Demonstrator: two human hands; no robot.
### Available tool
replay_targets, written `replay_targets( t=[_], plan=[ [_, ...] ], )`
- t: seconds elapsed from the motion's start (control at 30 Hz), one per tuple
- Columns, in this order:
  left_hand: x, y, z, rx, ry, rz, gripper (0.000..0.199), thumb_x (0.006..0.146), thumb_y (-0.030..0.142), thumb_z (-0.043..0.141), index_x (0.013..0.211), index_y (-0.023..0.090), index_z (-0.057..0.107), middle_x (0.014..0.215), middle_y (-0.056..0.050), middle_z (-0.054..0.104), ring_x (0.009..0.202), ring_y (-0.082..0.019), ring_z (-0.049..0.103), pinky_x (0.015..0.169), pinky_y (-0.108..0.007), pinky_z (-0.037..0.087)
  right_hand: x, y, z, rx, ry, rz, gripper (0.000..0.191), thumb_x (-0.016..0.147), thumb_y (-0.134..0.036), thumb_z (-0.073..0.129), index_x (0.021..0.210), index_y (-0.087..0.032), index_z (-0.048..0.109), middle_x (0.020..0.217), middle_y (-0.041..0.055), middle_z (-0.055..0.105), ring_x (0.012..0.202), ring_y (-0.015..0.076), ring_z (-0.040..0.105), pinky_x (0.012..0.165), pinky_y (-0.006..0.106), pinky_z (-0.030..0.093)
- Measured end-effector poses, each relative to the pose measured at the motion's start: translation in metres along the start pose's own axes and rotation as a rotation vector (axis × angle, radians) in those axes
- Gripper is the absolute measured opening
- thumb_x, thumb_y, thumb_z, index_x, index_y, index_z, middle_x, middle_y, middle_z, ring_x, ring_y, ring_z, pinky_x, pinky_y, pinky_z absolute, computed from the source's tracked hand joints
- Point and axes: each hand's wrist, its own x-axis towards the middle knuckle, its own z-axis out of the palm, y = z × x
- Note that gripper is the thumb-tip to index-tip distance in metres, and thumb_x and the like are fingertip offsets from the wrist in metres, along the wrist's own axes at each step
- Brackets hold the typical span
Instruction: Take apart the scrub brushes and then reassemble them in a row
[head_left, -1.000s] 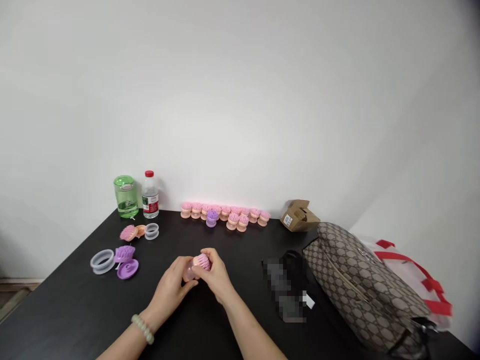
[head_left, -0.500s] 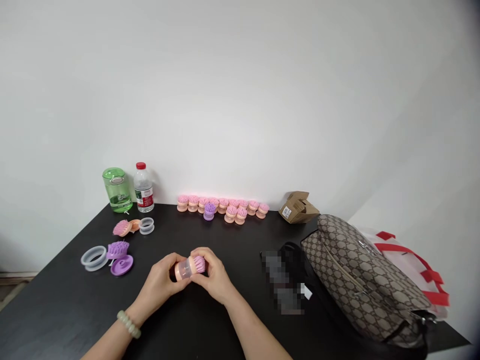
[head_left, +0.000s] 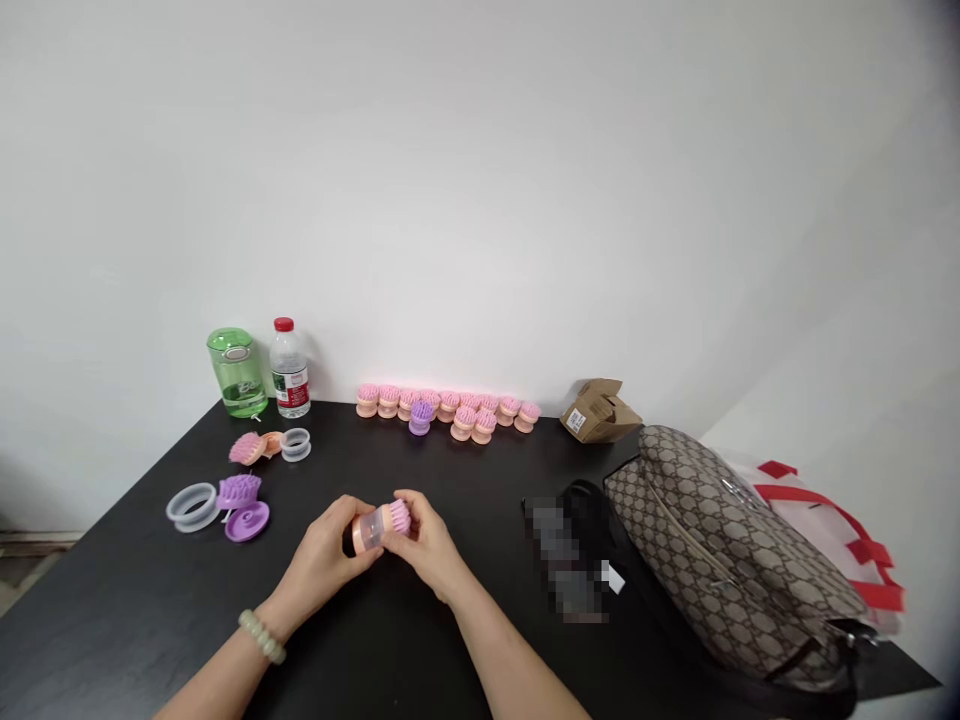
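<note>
A pink and peach brush [head_left: 373, 530] with a clear middle band lies tilted between my two hands, above the black table. My left hand [head_left: 324, 560] wraps round its peach base end. On the bristle end, the fingers and thumb of my right hand [head_left: 429, 548] are closed. Left of my hands are a purple bristle head [head_left: 238, 490], a purple disc [head_left: 247, 521] and a large clear ring [head_left: 192, 507]. Behind them are a pink bristle head [head_left: 247, 448], a peach part [head_left: 271, 443] and a smaller clear ring [head_left: 295, 445].
Several pink brushes [head_left: 448, 405] and one purple brush [head_left: 421, 417] line the wall. A green container [head_left: 238, 375] and a bottle [head_left: 290, 370] stand back left. On the right are a cardboard box [head_left: 600, 411], a patterned bag [head_left: 727, 560] and a red-strapped bag [head_left: 817, 530].
The brush has turned slightly in my hands, its bristle end now a little higher. My right fingers have shifted on it. The whole view has moved slightly.
</note>
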Motion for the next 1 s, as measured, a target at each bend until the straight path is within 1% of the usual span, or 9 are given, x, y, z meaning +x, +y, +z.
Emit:
replay_targets(
  t=[0.07,0.2,0.37,0.47,0.63,0.7,0.83,0.93,1.0],
  plan=[
    [0.000,0.002,-0.001,0.005,-0.008,0.010,0.017,0.082,0.030,0.066,0.095,0.022,0.059,0.091,0.000,0.065,0.081,-0.019,0.063,0.071,-0.030,0.050,0.000,0.001,0.000,-0.007,-0.010,-0.002,0.049,0.069,-0.023,0.079,0.115,-0.026,0.062,0.104,0.0007,0.064,0.093,0.0194,0.063,0.081,0.032,0.052],
    [-0.001,0.002,0.000,-0.010,-0.011,0.002,0.017,0.081,0.028,0.066,0.095,0.022,0.059,0.091,0.000,0.064,0.081,-0.020,0.062,0.072,-0.030,0.049,0.000,0.002,-0.001,-0.013,0.001,-0.007,0.056,0.068,-0.026,0.082,0.119,-0.029,0.060,0.109,0.0006,0.063,0.096,0.0194,0.062,0.082,0.031,0.051],
    [0.002,0.001,0.001,-0.101,-0.045,-0.062,0.021,0.077,0.028,0.071,0.094,0.021,0.061,0.089,0.000,0.066,0.079,-0.019,0.061,0.071,-0.029,0.047,0.002,-0.001,-0.004,-0.026,-0.003,-0.027,0.039,0.068,-0.029,0.081,0.103,-0.024,0.064,0.093,-0.0015,0.063,0.084,0.0175,0.061,0.075,0.029,0.050],
    [0.003,0.005,-0.003,-0.360,-0.140,-0.207,0.026,0.074,0.033,0.077,0.090,0.019,0.062,0.081,0.001,0.066,0.072,-0.017,0.060,0.065,-0.026,0.045,0.002,-0.009,-0.008,-0.012,-0.072,-0.082,0.043,0.063,-0.027,0.084,0.101,-0.024,0.065,0.094,-0.0012,0.065,0.085,0.0184,0.063,0.075,0.029,0.051],
    [0.000,0.004,-0.009,-0.988,-0.379,-0.483,0.037,0.072,0.045,0.081,0.081,0.014,0.062,0.067,-0.003,0.068,0.059,-0.016,0.063,0.057,-0.025,0.047,-0.001,-0.020,-0.014,0.013,-0.146,-0.206,0.042,0.056,-0.022,0.087,0.093,-0.024,0.067,0.108,0.0033,0.066,0.101,0.0235,0.063,0.088,0.033,0.050],
    [-0.001,0.000,-0.012,-1.075,-0.384,-0.527,0.043,0.078,0.054,0.074,0.081,0.013,0.063,0.064,-0.007,0.069,0.052,-0.016,0.062,0.050,-0.024,0.045,-0.001,-0.020,-0.018,0.017,-0.119,-0.233,0.040,0.058,-0.023,0.086,0.092,-0.024,0.066,0.111,0.0049,0.065,0.105,0.0245,0.062,0.092,0.034,0.049],
    [-0.002,-0.004,-0.017,-1.132,-0.298,-0.479,0.047,0.078,0.054,0.075,0.094,0.011,0.068,0.074,-0.010,0.071,0.061,-0.015,0.065,0.057,-0.023,0.048,0.004,-0.008,-0.025,-0.031,-0.017,-0.195,0.041,0.069,-0.029,0.079,0.106,-0.024,0.062,0.113,0.0079,0.066,0.102,0.0247,0.065,0.088,0.036,0.052],
    [-0.002,-0.005,-0.019,-1.194,-0.256,-0.407,0.050,0.072,0.042,0.085,0.111,0.015,0.069,0.093,-0.009,0.069,0.079,-0.017,0.067,0.073,-0.026,0.051,0.008,0.004,-0.026,-0.135,0.058,-0.131,0.039,0.073,-0.031,0.073,0.110,-0.023,0.060,0.102,0.0062,0.069,0.087,0.0229,0.068,0.078,0.035,0.055],
    [-0.003,-0.005,-0.019,-1.245,-0.249,-0.355,0.056,0.069,0.031,0.088,0.119,0.020,0.066,0.100,-0.006,0.066,0.086,-0.019,0.067,0.083,-0.032,0.051,0.009,0.010,-0.026,-0.229,0.114,-0.102,0.039,0.071,-0.029,0.073,0.108,-0.022,0.061,0.098,0.0051,0.069,0.083,0.0237,0.068,0.079,0.039,0.055]
  ],
)
